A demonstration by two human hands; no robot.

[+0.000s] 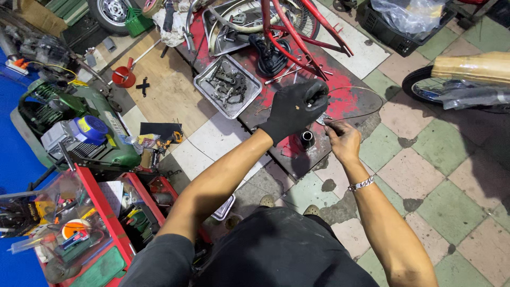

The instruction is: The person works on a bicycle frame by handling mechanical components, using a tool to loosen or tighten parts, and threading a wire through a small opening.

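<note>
My left hand, in a black glove, is closed around the end of a thin metal cable that loops out to the right over a red-stained board. My bare right hand, with a metal bracelet on the wrist, pinches a small metal part at the same cable, just below and right of the left hand. A small black cylinder stands on the board between my hands.
A metal tray holding a chain and small parts lies on the board to the left. A red bicycle frame stands behind. A green machine and a red tool cart are at my left; a wheel at right.
</note>
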